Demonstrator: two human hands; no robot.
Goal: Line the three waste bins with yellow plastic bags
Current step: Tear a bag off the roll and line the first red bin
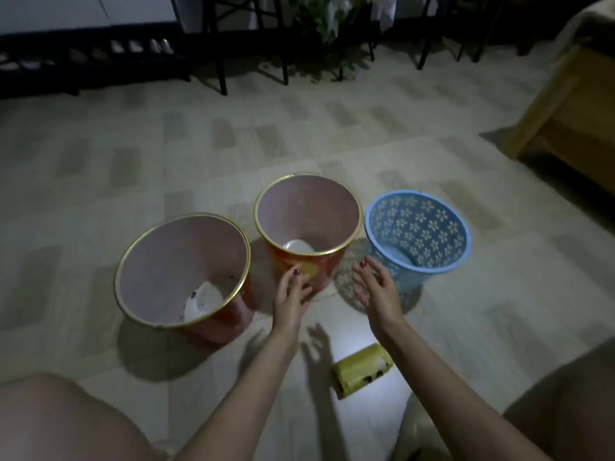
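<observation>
Plainly, none of the three bins is lined yet. They stand in a row on the tiled floor (100,168): a red bin (183,271) at the left, a second red bin (307,214) in the middle and a little farther off, and a blue bin (417,231) with a flower-pierced wall at the right. All three are upright and show bare insides, with something pale lying in the bottom of each red one.

The bag roll (362,369), yellow, lies on the floor near the person, nearer than the bins. Its long axis runs left to right with the right end tilted slightly away. It sits below and behind both hands, under the right forearm.

The left hand (293,296) reaches toward the near wall of the middle bin, fingers loosely spread and holding nothing; whether the fingertips touch the wall I cannot tell. The right hand (374,289) hovers between the middle bin and the blue one, fingers relaxed and empty.

Judging from this layout, the next step is to fetch a bag, and that means drawing a hand back toward the body, not forward. The right hand is the nearer one, since the roll lies almost straight back along that arm. The left would have to cross over.
</observation>
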